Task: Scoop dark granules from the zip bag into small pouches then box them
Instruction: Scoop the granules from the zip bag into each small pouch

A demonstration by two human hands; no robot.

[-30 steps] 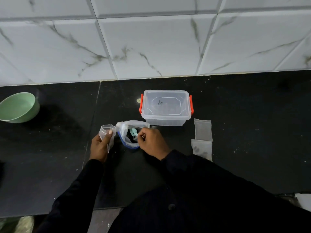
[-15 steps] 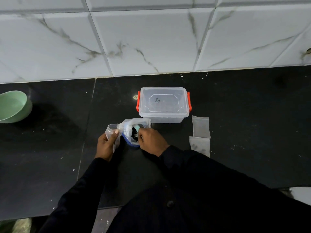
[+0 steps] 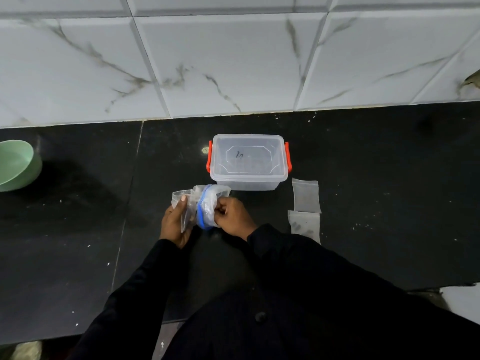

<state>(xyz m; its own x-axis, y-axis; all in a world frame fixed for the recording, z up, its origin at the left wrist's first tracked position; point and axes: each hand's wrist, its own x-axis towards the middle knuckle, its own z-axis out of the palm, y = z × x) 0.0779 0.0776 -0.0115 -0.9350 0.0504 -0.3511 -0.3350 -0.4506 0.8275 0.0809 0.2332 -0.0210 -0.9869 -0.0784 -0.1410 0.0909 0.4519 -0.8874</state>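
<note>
My left hand [image 3: 174,224] curls its fingers round a small pouch [image 3: 179,201], touching the zip bag [image 3: 207,207]. My right hand [image 3: 235,218] pinches the zip bag. Two more pouches [image 3: 306,195] lie flat on the table [image 3: 389,203], to the right. Behind the bag stands the clear box [image 3: 248,162]. A green bowl [image 3: 17,165] sits far left.

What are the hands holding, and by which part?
The left hand pinches the small pouch near its open top; the right hand grips the zip bag beside its blue rim.

Clear plastic box [image 3: 249,162], crinkled film zip bag [image 3: 207,206], glossy marble-look tiles [image 3: 233,61], speckled matt-black counter [image 3: 376,165].
</note>
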